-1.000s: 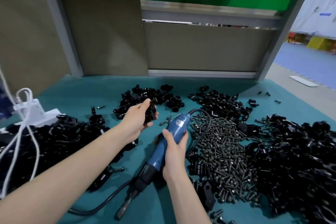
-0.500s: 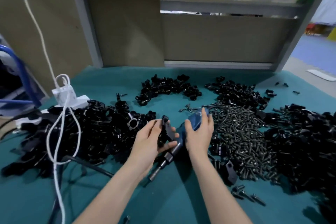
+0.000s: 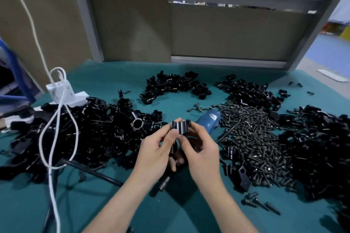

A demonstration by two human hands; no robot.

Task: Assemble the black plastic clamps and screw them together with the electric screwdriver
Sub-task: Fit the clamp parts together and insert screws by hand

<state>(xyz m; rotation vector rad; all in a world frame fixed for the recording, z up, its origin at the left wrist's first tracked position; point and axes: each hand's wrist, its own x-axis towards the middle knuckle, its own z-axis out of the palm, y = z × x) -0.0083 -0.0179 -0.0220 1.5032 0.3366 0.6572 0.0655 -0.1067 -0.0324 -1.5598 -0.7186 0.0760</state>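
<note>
While left hand and right hand pinch clamp | screwdriver behind | screws right | clamp heap left

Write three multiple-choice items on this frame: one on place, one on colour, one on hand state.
1. Where is the screwdriver?
A) on the floor
B) on the table, beside the screws
C) in a drawer

2. What colour is its body?
A) red
B) yellow
C) blue

3. What are the left hand and right hand doing?
A) both pinch one clamp
B) both lie flat, holding nothing
C) each holds a screw

Answers:
1 B: it lies on the teal cloth beyond the hands, with no hand on it.
2 C: the housing is plainly blue.
3 A: fingers of both hands close on the same black clamp, lifted off the table.
</note>
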